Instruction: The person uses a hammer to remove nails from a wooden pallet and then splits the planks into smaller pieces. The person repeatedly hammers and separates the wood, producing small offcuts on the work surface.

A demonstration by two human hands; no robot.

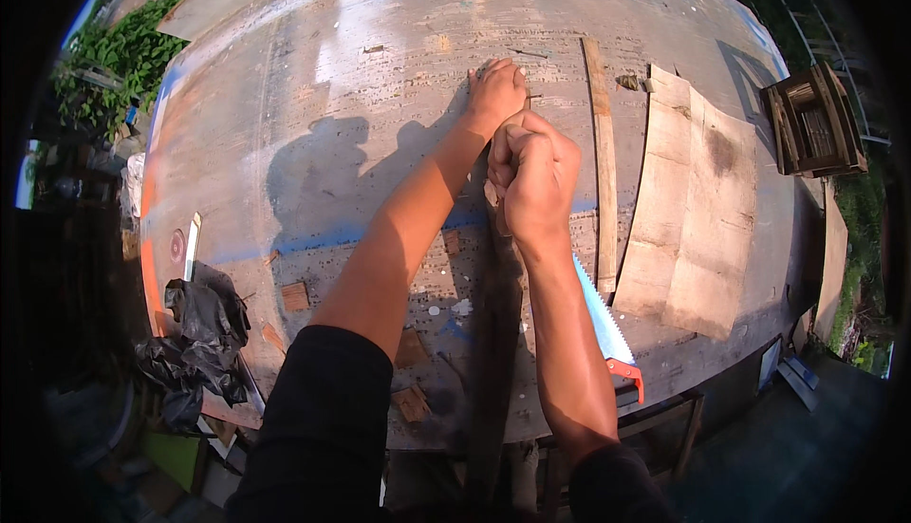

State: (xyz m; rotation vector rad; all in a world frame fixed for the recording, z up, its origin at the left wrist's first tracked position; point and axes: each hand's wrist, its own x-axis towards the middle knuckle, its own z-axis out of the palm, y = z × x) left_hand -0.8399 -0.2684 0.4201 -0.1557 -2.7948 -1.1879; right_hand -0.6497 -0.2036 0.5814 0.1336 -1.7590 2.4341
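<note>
My left hand (497, 93) reaches far over the worn wooden tabletop (427, 58), its fingers bent and close together. What lies under them is hidden. Close behind it, my right hand (538, 172) is closed in a fist, thumb side up. Whatever it grips is covered by the fingers. A dark, narrow piece of wood (493, 333) runs from beneath the hands toward me and past the table's near edge. Beside my right forearm lies a handsaw (602, 312) with a pale blue toothed blade and an orange-red handle.
A long wooden slat (602, 162) and a creased brown cardboard sheet (691, 210) lie to the right. Past them stands a wooden crate-like frame (814, 122). Black plastic (204, 338) is bunched at the near left. Small wood offcuts (411, 403) are scattered nearby.
</note>
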